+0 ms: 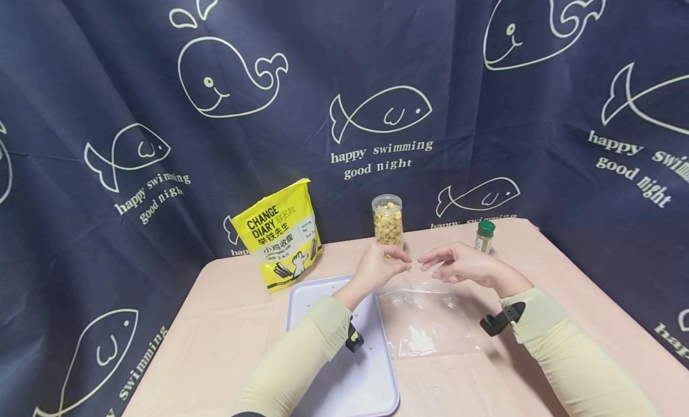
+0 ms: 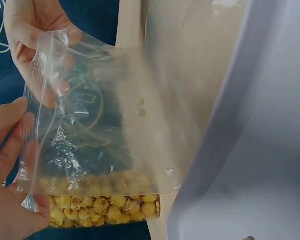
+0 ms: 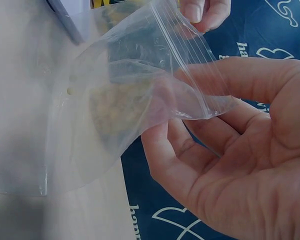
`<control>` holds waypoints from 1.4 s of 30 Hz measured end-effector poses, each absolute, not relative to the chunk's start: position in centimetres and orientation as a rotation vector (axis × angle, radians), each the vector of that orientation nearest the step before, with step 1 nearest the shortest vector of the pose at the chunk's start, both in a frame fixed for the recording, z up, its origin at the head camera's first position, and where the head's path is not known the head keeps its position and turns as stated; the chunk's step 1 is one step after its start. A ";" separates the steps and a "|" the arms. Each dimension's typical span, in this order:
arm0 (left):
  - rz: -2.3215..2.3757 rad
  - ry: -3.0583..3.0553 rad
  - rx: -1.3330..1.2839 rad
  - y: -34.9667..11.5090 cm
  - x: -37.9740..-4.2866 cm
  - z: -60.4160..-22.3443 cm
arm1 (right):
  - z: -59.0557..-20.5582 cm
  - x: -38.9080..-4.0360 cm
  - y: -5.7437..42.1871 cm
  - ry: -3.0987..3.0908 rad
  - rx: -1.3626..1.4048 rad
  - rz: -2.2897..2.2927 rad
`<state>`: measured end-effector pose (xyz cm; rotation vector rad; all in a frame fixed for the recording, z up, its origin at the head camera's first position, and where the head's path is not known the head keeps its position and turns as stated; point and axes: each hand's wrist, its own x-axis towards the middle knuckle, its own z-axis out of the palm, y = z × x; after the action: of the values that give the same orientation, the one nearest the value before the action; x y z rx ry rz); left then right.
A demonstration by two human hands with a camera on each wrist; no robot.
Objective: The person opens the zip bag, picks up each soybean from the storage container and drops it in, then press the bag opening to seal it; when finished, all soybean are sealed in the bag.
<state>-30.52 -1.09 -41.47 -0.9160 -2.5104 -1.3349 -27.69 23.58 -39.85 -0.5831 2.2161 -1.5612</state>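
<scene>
Cream sleeves (image 1: 293, 360); left grip (image 1: 375, 268) and right grip (image 1: 467, 265) hold clear bag (image 1: 427, 324)

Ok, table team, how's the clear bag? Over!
Left grip, right grip holding clear bag by its mouth. Purple tray alongside, snack jar behind. Nothing looks in the way.

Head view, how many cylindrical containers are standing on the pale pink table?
2: a clear plastic jar of yellow popcorn at the back of the table, behind the left hand; a small green-capped bottle to its right, behind the right hand. Others could be hidden.
</scene>
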 end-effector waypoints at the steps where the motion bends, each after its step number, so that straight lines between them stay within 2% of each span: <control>1: -1.340 -2.507 -0.915 -1.1 -30.5 -41.6 | -39.8 -27.7 23.6 2.218 -0.587 -1.559; 10: -1.437 -2.323 -0.793 -3.2 -31.8 -41.6 | -39.8 -27.8 23.7 2.217 -0.562 -1.545; 18: -1.411 -2.398 -0.516 -9.3 -33.9 -41.4 | -39.7 -28.0 23.9 2.219 -0.584 -1.549; 25: -1.327 -2.544 -0.354 -13.4 -34.4 -43.4 | -39.9 -28.1 23.9 2.203 -0.601 -1.550; 34: -1.175 -2.720 -0.364 -15.2 -34.2 -46.3 | -40.2 -28.0 24.2 2.168 -0.584 -1.571; 42: -1.053 -2.841 -0.345 -15.4 -33.6 -47.0 | -40.2 -28.0 24.2 2.174 -0.599 -1.573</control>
<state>-33.61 -15.42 -46.97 -0.3455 -2.8410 -1.0527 -28.04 24.15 -40.22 -0.5994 2.1737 -1.5730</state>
